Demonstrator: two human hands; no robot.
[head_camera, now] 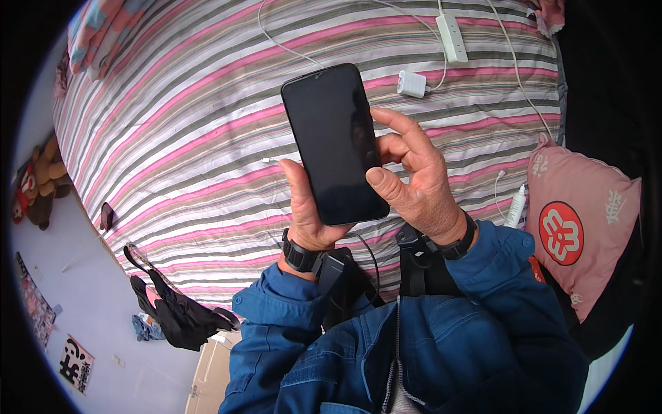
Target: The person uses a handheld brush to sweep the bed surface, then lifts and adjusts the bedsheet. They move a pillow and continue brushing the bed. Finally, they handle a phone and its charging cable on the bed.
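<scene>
A black smartphone [339, 147] with a dark screen is held upright in front of me. My left hand [310, 217] supports it from below, with the thumb along its left edge and the rest of the fingers hidden behind it. At the phone's right edge is my right hand [416, 178]. Its index and middle fingers meet that edge, and its thumb overlaps the lower right of the screen. A white cable [292, 49] runs down behind the phone's top. Left of the phone, a small white cable plug [270, 160] lies on the striped bedsheet [207, 155].
Beyond my right hand lie a white charger [412, 84] and a white power strip [452, 39]. A pink cushion [582, 222] and a white tube [515, 207] are at right. A black bag [181, 315] hangs over the left bed edge; plush toys [44, 181] are farther left.
</scene>
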